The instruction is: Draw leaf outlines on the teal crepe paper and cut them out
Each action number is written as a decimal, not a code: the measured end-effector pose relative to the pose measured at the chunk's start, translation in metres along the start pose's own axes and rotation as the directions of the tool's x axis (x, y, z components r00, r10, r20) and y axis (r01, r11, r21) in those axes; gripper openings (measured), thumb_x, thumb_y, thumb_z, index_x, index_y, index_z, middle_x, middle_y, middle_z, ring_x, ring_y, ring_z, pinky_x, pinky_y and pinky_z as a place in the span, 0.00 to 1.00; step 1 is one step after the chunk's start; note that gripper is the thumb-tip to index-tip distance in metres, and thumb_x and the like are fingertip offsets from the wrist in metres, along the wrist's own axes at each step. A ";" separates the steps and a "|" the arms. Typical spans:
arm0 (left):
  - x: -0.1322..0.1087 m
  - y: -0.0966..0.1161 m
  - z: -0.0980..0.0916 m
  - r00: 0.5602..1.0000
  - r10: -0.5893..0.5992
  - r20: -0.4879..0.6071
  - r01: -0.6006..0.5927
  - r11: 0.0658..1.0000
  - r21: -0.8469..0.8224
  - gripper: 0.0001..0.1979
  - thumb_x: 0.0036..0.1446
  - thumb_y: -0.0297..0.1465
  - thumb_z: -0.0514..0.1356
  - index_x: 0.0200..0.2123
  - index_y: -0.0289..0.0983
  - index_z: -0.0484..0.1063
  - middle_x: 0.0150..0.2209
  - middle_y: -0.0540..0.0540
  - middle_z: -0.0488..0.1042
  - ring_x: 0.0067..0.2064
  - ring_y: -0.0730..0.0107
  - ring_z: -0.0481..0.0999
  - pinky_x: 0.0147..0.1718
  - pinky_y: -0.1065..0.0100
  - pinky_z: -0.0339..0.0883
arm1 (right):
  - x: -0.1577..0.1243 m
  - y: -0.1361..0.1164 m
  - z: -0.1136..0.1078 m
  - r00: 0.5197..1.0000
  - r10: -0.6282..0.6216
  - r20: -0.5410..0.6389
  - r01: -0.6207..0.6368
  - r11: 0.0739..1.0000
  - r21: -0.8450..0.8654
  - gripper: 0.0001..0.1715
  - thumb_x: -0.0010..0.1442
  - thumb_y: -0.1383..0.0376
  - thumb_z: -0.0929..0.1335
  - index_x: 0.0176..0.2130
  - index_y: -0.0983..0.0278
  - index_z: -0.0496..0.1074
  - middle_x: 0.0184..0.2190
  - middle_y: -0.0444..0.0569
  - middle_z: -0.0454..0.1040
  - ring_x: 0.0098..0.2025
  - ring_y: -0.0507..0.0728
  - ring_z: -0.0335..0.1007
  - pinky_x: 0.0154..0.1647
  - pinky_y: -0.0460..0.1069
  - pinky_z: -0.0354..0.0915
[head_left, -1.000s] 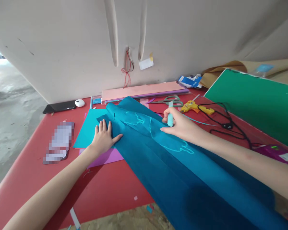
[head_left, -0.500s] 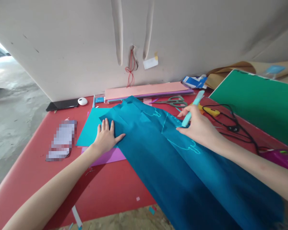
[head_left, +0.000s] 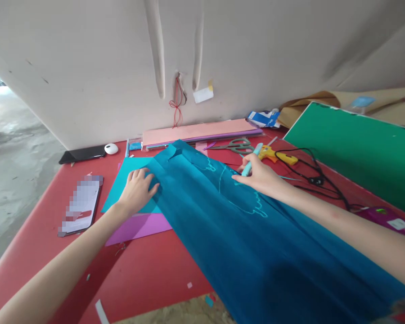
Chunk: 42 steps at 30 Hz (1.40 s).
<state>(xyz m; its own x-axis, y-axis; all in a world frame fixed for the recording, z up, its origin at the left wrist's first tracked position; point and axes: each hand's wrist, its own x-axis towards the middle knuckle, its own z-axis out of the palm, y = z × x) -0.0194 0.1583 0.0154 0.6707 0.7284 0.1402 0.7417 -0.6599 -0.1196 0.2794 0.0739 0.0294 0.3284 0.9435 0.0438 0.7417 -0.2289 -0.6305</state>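
Note:
A large teal cloth (head_left: 202, 225) lies across the table and hangs over its near edge. Pale turquoise outlines are drawn on its upper part. My right hand (head_left: 256, 174) is closed around a light turquoise marker (head_left: 248, 168), held slanted low over the cloth beside the drawn lines; its tip is hidden. At the cloth's left edge rests my left hand (head_left: 137, 189), open, fingers slightly bent and thumb apart. Under that hand are a turquoise sheet (head_left: 124, 175) and a purple sheet (head_left: 138, 228).
On the red table (head_left: 148, 265) sit a phone (head_left: 86, 202), a black phone-like slab (head_left: 83, 154) and a white mouse-shaped object (head_left: 111, 149). Scissors (head_left: 238, 145), a yellow glue gun (head_left: 276, 155) and its black cable lie behind my right hand. A green board (head_left: 354, 150) leans at the right.
My left hand has shifted left on the cloth, its fingers going from flat and spread to slightly bent. My right hand has lowered the marker, which now slants more. The view has shifted slightly.

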 end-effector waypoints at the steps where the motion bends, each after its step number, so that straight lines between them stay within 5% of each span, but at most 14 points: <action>1: -0.004 0.003 -0.003 0.998 0.070 0.007 -0.070 0.997 -0.030 0.15 0.61 0.35 0.57 0.50 0.35 0.66 0.49 0.42 0.68 0.46 0.63 0.71 0.44 0.56 0.68 | 0.001 0.000 0.000 1.000 -0.010 0.004 0.010 1.000 0.013 0.20 0.45 0.67 0.68 0.29 0.57 0.49 0.18 0.38 0.62 0.22 0.56 0.66 0.23 0.48 0.60; 7: -0.044 0.040 -0.015 0.899 0.436 0.027 -0.423 0.884 -0.200 0.10 0.59 0.25 0.55 0.44 0.37 0.68 0.45 0.45 0.72 0.45 0.66 0.72 0.44 0.64 0.69 | -0.022 -0.017 0.006 0.981 -0.189 0.041 0.186 0.980 0.073 0.19 0.47 0.69 0.66 0.31 0.58 0.50 0.28 0.43 0.69 0.26 0.54 0.70 0.27 0.48 0.65; 13: -0.054 0.047 -0.012 0.886 0.463 0.015 -0.446 0.863 -0.237 0.16 0.54 0.20 0.51 0.45 0.36 0.67 0.46 0.43 0.72 0.45 0.63 0.72 0.43 0.64 0.69 | -0.073 -0.044 0.026 0.902 -0.397 0.169 0.402 0.916 0.008 0.17 0.47 0.77 0.63 0.33 0.59 0.54 0.27 0.43 0.68 0.25 0.55 0.69 0.25 0.47 0.59; 17: -0.053 0.045 -0.010 0.887 0.461 0.012 -0.445 0.862 -0.244 0.17 0.52 0.19 0.51 0.45 0.36 0.67 0.45 0.43 0.72 0.45 0.62 0.71 0.43 0.64 0.68 | -0.080 -0.054 0.034 0.882 -0.414 0.223 0.435 0.899 -0.050 0.18 0.47 0.76 0.65 0.33 0.59 0.54 0.27 0.44 0.68 0.26 0.56 0.68 0.23 0.47 0.55; 26: -0.055 0.049 -0.006 0.896 0.443 -0.028 -0.434 0.861 -0.266 0.15 0.56 0.21 0.48 0.45 0.35 0.67 0.44 0.40 0.71 0.45 0.60 0.70 0.41 0.60 0.68 | -0.048 -0.091 0.052 0.862 -0.379 0.337 0.434 0.895 -0.104 0.16 0.48 0.77 0.64 0.34 0.60 0.56 0.22 0.41 0.67 0.23 0.53 0.65 0.20 0.45 0.47; 30: -0.054 0.048 -0.003 0.904 0.427 -0.037 -0.419 0.862 -0.284 0.14 0.56 0.22 0.49 0.44 0.36 0.67 0.45 0.41 0.71 0.45 0.60 0.70 0.51 0.52 0.62 | -0.025 -0.102 0.052 0.879 -0.350 0.323 0.406 0.905 -0.125 0.13 0.52 0.77 0.64 0.36 0.62 0.61 0.22 0.40 0.67 0.23 0.53 0.65 0.21 0.45 0.50; 35: -0.052 0.046 -0.002 0.896 0.442 -0.032 -0.431 0.851 -0.301 0.14 0.55 0.23 0.50 0.45 0.38 0.66 0.45 0.43 0.70 0.47 0.63 0.70 0.55 0.50 0.57 | 0.021 -0.080 0.032 0.942 -0.265 0.205 0.301 0.938 -0.170 0.08 0.59 0.68 0.66 0.42 0.66 0.66 0.31 0.44 0.70 0.31 0.51 0.68 0.31 0.48 0.65; 42: -0.047 0.041 -0.009 0.842 0.538 -0.039 -0.530 0.814 -0.237 0.11 0.57 0.24 0.52 0.43 0.37 0.66 0.45 0.44 0.72 0.46 0.64 0.72 0.55 0.52 0.57 | 0.056 -0.031 0.015 0.989 -0.117 0.094 0.136 0.960 -0.244 0.15 0.62 0.61 0.65 0.47 0.66 0.67 0.40 0.49 0.71 0.36 0.53 0.71 0.35 0.52 0.70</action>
<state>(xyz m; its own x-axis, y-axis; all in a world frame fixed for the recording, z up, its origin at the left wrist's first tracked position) -0.0206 0.0959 0.0127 0.9634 0.2516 0.0925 0.2466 -0.9671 0.0615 0.2655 0.1372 0.0400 0.1835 0.9820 0.0444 0.8998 -0.1496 -0.4099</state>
